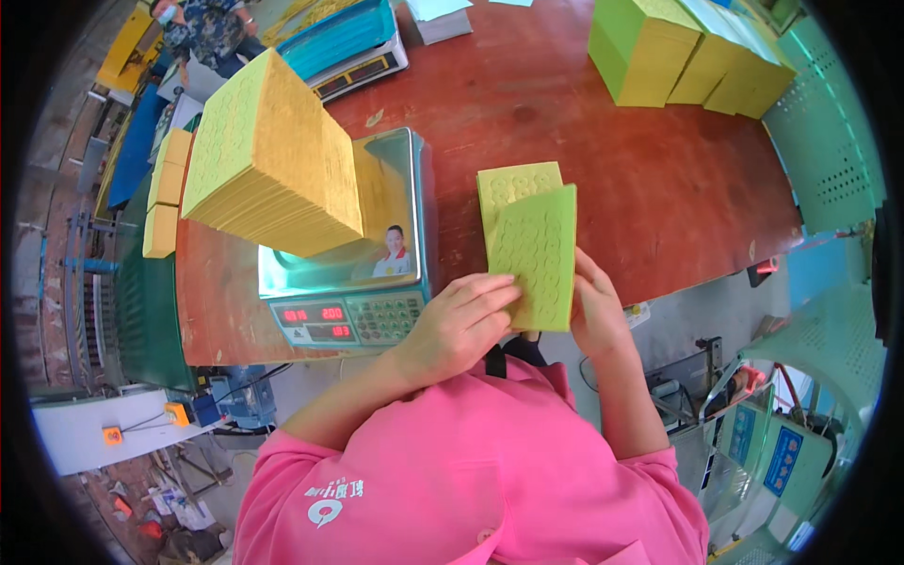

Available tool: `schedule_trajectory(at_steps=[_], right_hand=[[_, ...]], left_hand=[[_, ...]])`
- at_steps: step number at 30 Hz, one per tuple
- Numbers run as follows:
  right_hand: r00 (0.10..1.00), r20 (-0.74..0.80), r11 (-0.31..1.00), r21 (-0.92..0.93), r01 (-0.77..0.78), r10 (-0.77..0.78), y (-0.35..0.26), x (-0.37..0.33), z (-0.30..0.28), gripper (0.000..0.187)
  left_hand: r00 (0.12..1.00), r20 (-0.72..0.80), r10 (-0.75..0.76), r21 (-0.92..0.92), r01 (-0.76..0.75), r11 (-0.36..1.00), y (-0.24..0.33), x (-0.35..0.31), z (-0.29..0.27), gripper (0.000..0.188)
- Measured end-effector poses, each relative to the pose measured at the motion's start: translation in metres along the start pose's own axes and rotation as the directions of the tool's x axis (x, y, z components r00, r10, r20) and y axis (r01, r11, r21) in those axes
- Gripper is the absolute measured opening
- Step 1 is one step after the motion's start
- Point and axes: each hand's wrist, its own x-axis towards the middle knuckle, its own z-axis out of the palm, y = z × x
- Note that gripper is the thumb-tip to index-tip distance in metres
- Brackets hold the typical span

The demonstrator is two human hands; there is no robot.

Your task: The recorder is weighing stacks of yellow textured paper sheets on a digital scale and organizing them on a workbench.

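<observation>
Near the table's front edge, my two hands hold a thin bundle of yellow-green embossed paper (535, 254), tilted up. My left hand (471, 318) is closed on its lower left side, fingers lying over the face. My right hand (596, 306) grips the lower right edge, its fingers partly hidden behind the bundle. Behind it, a second batch of the same paper (520, 183) lies on the table, partly covered. To the left, a digital scale (381, 268) with a lit red display carries a tall block of the yellow paper (273, 160).
More tall paper blocks (645, 56) stand at the back right of the red table (678, 188). Another scale with a blue tray (339, 42) sits at the far left. Small yellow stacks (162, 202) rest beyond the left edge. A person (209, 33) is in the back left.
</observation>
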Motion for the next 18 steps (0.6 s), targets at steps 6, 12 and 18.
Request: schedule_trajectory(at_steps=[6, 12, 18], right_hand=[[0.995, 0.042, 0.991, 0.098, -0.096, 0.092, -0.017, 0.034, -0.024, 0.044], [0.971, 0.22, 0.939, -0.342, -0.014, 0.094, -0.048, 0.04, -0.04, 0.035], [0.949, 0.314, 0.948, -0.293, 0.128, -0.032, -0.049, 0.043, -0.033, 0.039]], left_hand=[[0.988, -0.012, -0.151, 0.086, 0.152, 0.985, -0.006, 0.03, 0.034, 0.034], [0.947, 0.057, -0.315, 0.154, 0.303, 0.94, 0.002, 0.037, 0.042, 0.045], [0.875, -0.096, -0.475, 0.114, 0.484, 0.868, 0.018, 0.042, 0.027, 0.059]])
